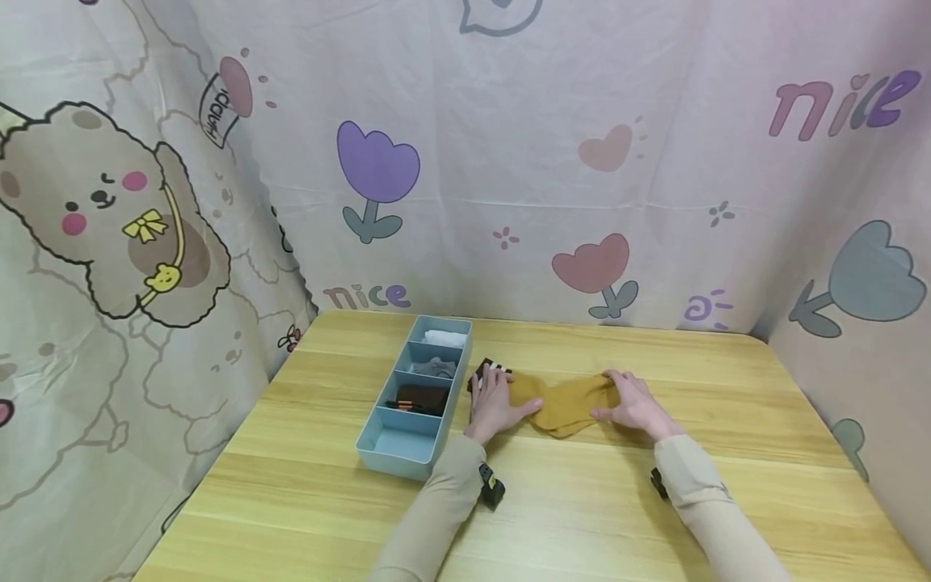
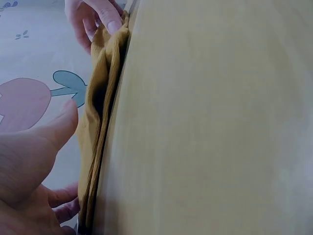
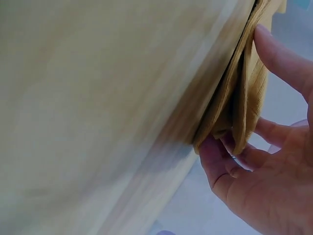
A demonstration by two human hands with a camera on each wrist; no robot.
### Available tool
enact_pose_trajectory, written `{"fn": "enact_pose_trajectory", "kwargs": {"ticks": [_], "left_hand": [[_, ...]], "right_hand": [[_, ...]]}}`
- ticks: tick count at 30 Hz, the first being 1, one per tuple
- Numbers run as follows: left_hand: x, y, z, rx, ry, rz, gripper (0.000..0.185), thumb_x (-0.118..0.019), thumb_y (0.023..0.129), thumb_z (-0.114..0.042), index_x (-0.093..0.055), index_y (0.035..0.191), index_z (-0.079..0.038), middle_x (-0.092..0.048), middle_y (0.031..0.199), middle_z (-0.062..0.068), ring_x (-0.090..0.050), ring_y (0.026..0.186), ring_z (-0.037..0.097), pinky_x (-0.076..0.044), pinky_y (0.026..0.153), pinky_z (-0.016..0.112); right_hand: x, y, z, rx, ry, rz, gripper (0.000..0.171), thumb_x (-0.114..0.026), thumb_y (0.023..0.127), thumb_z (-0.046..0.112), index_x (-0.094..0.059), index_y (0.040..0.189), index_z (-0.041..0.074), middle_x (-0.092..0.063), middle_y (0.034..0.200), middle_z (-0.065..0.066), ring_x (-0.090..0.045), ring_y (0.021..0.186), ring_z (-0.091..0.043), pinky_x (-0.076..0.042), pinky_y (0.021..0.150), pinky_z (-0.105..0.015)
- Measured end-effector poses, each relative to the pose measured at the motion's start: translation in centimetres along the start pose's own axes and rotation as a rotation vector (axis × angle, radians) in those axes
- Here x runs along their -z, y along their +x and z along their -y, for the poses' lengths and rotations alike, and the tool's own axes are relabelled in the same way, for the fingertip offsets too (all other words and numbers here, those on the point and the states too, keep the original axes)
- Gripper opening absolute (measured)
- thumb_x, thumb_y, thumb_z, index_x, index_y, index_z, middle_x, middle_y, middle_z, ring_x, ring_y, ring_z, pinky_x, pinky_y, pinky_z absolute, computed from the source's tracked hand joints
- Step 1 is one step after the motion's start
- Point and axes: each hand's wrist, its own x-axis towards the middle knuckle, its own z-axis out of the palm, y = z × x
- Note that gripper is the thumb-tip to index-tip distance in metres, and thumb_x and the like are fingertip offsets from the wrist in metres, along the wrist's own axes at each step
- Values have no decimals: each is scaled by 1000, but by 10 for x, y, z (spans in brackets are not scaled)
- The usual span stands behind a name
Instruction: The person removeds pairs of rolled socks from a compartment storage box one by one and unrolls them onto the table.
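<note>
Resting on the table [image 1: 567, 505] beside the box [image 1: 393, 464], the mustard cloth [image 1: 563, 408] looks soft, light and limp, probably not fragile. Your right hand [image 1: 637, 403] curls round one end; your left hand [image 1: 495, 406], fingers relaxed, touches the other. Both ends seem good places to hold.

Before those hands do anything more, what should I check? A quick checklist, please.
1. Right hand holding the mustard cloth: ok, thumb and fingers around one end.
2. Left hand at the other end: ok, thumb extended.
3. Cloth smoothed flat: not ok, the wrist views show raised folds.
4. Striped item in full view: not ok, left fingers partly cover it.
5. Box standing upright: ok, beside the left hand.
6. Cloth being one piece or two: cannot tell, its layers overlap.
</note>
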Motion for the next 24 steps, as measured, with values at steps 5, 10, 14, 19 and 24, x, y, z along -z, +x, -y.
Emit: {"fn": "enact_pose_trajectory", "kwargs": {"ticks": [5,10,14,19,24], "left_hand": [[-4,4,0,19,1,7,74,-71,86,-56,-51,132,-1,-40,150,21,-14,155,44,-6,127,59],[-9,9,2,36,-6,7,79,-76,81,-57,-51,132,-3,-40,154,22,-12,156,43,-3,127,59],[-10,13,2,34,18,-1,80,-81,77,-55,-50,130,-4,-41,156,21,-11,156,43,-4,126,60],[-10,18,3,18,34,-9,83,-83,75,-52,-49,134,-4,-41,156,19,-11,156,44,-4,125,63],[-9,21,4,14,-7,-2,85,-86,75,-47,-49,138,-3,-41,156,16,-9,156,43,-3,124,66]], "right_hand": [[0,-5,-1,9,7,-4,83,-82,82,30,-41,144,-7,-42,145,-41,-31,135,-63,-28,111,-73],[1,-9,-2,33,27,-16,78,-81,82,27,-44,141,-8,-48,141,-38,-41,131,-60,-35,108,-70],[3,-13,-2,29,64,-8,69,-79,85,27,-48,137,-7,-52,137,-38,-49,126,-56,-41,104,-67],[5,-17,-2,3,94,-10,59,-75,89,25,-51,134,-5,-54,133,-38,-53,122,-55,-45,100,-67],[4,-17,-5,-7,108,-48,48,-76,88,21,-57,123,-6,-63,117,-31,-61,107,-44,-51,92,-59]]}}
